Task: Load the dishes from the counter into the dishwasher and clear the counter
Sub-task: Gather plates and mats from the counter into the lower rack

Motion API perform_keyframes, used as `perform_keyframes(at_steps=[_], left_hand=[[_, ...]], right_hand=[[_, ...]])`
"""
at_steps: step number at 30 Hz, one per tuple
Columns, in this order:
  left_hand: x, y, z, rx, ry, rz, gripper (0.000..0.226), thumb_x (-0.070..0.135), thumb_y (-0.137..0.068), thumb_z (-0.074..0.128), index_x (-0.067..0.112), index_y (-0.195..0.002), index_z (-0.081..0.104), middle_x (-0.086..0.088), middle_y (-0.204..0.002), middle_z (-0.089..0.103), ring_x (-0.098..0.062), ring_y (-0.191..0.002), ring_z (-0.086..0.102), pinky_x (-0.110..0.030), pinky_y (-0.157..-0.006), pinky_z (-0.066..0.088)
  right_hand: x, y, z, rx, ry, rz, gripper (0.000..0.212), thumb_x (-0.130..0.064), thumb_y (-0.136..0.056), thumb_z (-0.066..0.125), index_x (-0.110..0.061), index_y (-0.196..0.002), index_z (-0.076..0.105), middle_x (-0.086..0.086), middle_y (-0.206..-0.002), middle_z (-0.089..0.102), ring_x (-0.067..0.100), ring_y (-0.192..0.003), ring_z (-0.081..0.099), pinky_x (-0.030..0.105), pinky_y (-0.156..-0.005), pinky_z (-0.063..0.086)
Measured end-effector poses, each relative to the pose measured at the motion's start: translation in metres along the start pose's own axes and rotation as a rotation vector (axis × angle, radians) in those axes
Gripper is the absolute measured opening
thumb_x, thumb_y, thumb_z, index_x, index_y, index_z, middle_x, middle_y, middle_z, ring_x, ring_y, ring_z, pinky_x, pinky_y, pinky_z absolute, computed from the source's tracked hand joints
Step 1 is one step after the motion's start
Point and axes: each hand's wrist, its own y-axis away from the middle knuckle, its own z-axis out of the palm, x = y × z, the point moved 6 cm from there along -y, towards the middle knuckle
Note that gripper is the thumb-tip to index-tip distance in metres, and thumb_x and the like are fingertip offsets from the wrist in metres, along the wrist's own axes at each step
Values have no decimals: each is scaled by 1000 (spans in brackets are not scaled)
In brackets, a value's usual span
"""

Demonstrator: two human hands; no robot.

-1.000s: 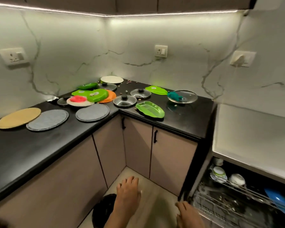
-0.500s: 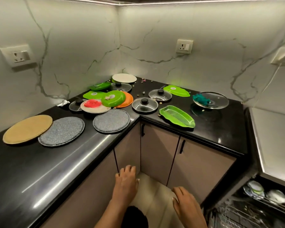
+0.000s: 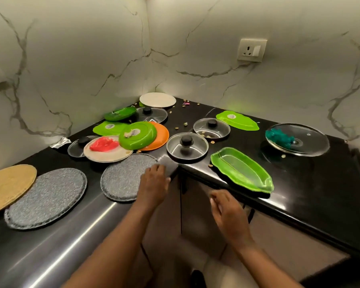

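Observation:
Dishes crowd the corner of the black counter (image 3: 320,194). A green leaf-shaped tray (image 3: 241,170) lies at the front edge, with a small lidded steel pan (image 3: 187,147) behind it and a second lidded pan (image 3: 211,128) farther back. A green plate (image 3: 137,135) overlaps an orange plate (image 3: 160,138). A beige plate holding red scraps (image 3: 106,149) sits to their left. My left hand (image 3: 154,182) hovers over the right edge of a grey round mat (image 3: 123,179), fingers relaxed, holding nothing. My right hand (image 3: 227,210) is below the counter edge near the tray, empty.
Another grey mat (image 3: 48,196) and a tan mat (image 3: 6,187) lie on the left. A large glass lid with a teal scrubber (image 3: 299,140), another green leaf tray (image 3: 237,120), a white plate (image 3: 157,99) and scattered crumbs sit farther back. Cabinet doors (image 3: 206,225) are below.
I have moved closer to the corner; the dishwasher rack has left the view. Both hands rose from near the floor to counter height, the left one over the grey mat.

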Motion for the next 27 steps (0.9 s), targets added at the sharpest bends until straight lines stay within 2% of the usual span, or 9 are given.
perform_keyframes(at_steps=[3,7,12,16,18,20,22,25,27], left_hand=[[-3,-87,11,28,65,-19,43,13,-84,65,2,-124,55,-21,-120,55,-41,-111,51,-46,-92,42],[-9,-186,29,14,50,-77,45,11,-85,66,-1,-127,52,-25,-121,53,-43,-109,51,-47,-93,39],[-17,-278,56,-20,80,-92,44,10,-85,65,0,-126,52,-22,-126,53,-39,-116,50,-44,-99,39],[-11,-334,77,-101,90,-67,47,5,-84,64,3,-129,51,-19,-130,51,-35,-120,48,-40,-100,39],[-12,-360,94,-185,64,-86,60,9,-83,67,4,-138,43,-18,-137,47,-35,-125,46,-40,-102,40],[-17,-381,113,-292,30,-108,86,11,-80,72,3,-149,21,-19,-145,37,-37,-131,41,-44,-106,38],[-20,-398,125,-394,-6,-95,114,14,-72,82,3,-153,2,-19,-153,24,-37,-137,33,-45,-110,33],[-28,-426,131,-546,-121,-17,135,24,-62,90,4,-152,-8,-15,-161,2,-32,-148,7,-39,-120,16],[-37,-440,135,-656,-220,21,139,32,-61,91,5,-152,-10,-13,-161,-7,-28,-149,-1,-38,-121,11]], right_hand=[[18,-85,17,45,-65,-42,18,-12,-90,64,-16,-107,64,-2,-103,63,17,-88,63,29,-75,51],[47,-180,43,39,-138,-49,20,-12,-91,61,-16,-111,62,-1,-103,63,15,-86,62,25,-74,48],[76,-265,70,55,-211,-71,21,-8,-89,63,-13,-109,63,0,-102,63,9,-82,58,29,-77,49],[95,-310,95,6,-248,-67,21,-9,-89,63,-14,-109,62,-2,-101,62,12,-84,59,32,-76,51],[103,-328,108,-14,-246,-76,23,-8,-88,64,-14,-111,62,-2,-101,63,12,-84,59,28,-78,49],[112,-344,119,-28,-247,-73,24,-8,-88,64,-14,-111,62,-1,-102,64,12,-86,60,22,-79,46],[119,-360,129,-41,-259,-66,23,-9,-89,63,-16,-111,62,-2,-101,64,11,-86,59,20,-79,45],[129,-386,145,-44,-279,-55,17,-13,-90,60,-15,-108,61,-2,-99,63,10,-85,58,25,-78,46],[134,-405,157,-45,-285,-41,18,-12,-91,59,-14,-108,61,-2,-99,62,10,-86,57,27,-77,47]])
